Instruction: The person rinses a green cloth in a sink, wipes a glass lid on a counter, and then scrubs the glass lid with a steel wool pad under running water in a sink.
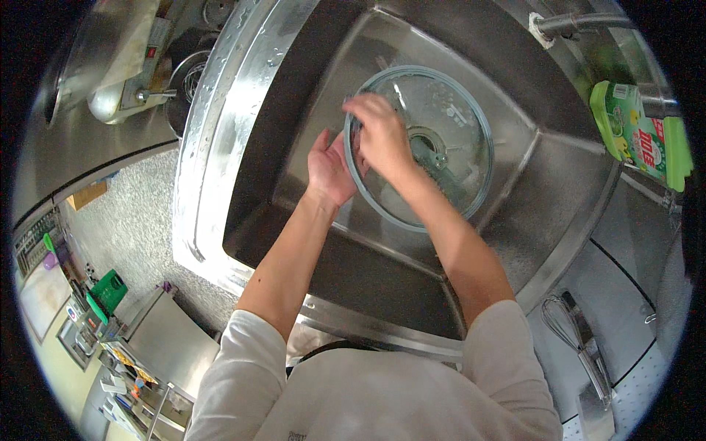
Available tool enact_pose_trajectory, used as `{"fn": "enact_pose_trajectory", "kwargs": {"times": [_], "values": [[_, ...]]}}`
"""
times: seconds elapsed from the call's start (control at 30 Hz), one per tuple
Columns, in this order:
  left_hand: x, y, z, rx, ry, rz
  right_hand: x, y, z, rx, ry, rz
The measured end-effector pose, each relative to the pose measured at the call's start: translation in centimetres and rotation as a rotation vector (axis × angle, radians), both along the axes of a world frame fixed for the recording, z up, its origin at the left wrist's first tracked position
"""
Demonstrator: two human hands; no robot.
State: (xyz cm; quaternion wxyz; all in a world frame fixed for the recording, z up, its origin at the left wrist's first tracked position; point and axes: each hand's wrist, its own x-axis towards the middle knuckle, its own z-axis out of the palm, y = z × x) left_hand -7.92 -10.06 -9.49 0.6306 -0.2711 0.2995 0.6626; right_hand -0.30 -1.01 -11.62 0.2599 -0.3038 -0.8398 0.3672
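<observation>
A round transparent lid or shallow dish with a blue-grey rim (485, 165) is over the drain in a deep stainless steel sink (496, 220). My left hand (333, 168) is palm up at its left edge, with fingers passing behind the rim. Above that same edge my right hand (380, 129) is bent over the rim, its fingers slightly blurred. Whether the right fingers pinch the rim is hard to tell. Through the clear middle the drain (424, 146) shows.
A green detergent bottle (629, 129) lies at the right by a metal pipe (584, 23). A whisk (573, 336) rests at the lower right. Left of the sink's wet rim (209, 182) stand a mixer (116, 102) and a bowl. A steel-topped unit (171, 336) is at the lower left.
</observation>
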Motion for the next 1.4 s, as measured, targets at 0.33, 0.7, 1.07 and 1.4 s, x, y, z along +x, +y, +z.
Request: {"fn": "enact_pose_trajectory", "kwargs": {"times": [0.33,0.7,1.07,1.4], "values": [[0.3,0.0,-0.4,0.233,-0.088,-0.027,8.4,-6.3,6.1,-0.203,-0.016,0.194],[0.7,1.2,-0.2,0.057,0.08,-0.248,2.4,2.2,-0.6,0.077,-0.088,-0.199],[-0.2,1.0,-1.5,-0.086,0.336,-0.362,3.8,-3.0,2.4,-0.087,0.061,0.036],[0.1,1.0,-2.4,-0.118,0.558,-0.289,5.0,10.9,-5.6,0.283,-0.353,-0.264]]}}
